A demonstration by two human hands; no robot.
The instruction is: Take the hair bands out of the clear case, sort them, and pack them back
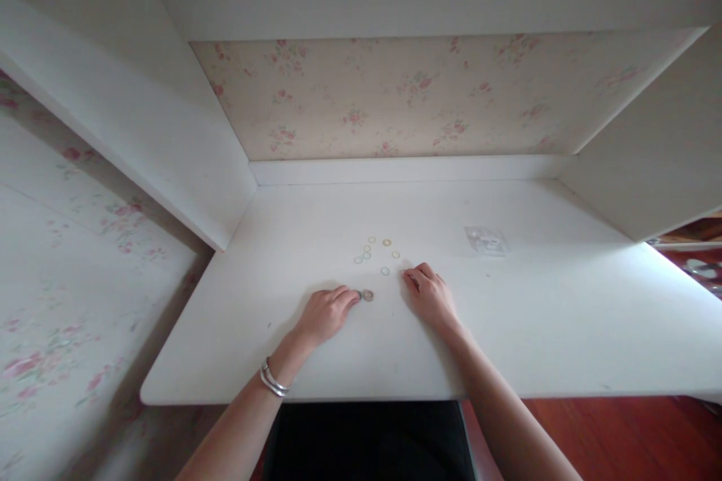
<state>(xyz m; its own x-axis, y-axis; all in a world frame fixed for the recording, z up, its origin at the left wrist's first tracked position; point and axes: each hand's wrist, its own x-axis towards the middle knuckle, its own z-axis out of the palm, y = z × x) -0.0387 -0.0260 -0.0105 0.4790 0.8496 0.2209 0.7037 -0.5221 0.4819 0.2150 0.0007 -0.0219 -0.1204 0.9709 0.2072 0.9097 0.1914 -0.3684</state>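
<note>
My left hand (330,310) rests on the white desk, wearing a silver bracelet (274,379) at its wrist. Its thumb and fingers pinch a small greenish ring (359,295), mostly covered by the fingertips. Right beside that lies a thicker brownish ring (368,295). Several thin rings are scattered farther back, among them a yellow ring (386,243) and a pale green ring (385,271). To the right of these, my right hand (429,294) is on the desktop with its fingers curled together; what they hold, if anything, is too small to make out.
A clear plastic bag (486,240) lies on the white desk (564,316), right of the rings. White side panels rise left and right, and an upper shelf (395,0) overhangs the back. Floral wallpaper covers the wall behind.
</note>
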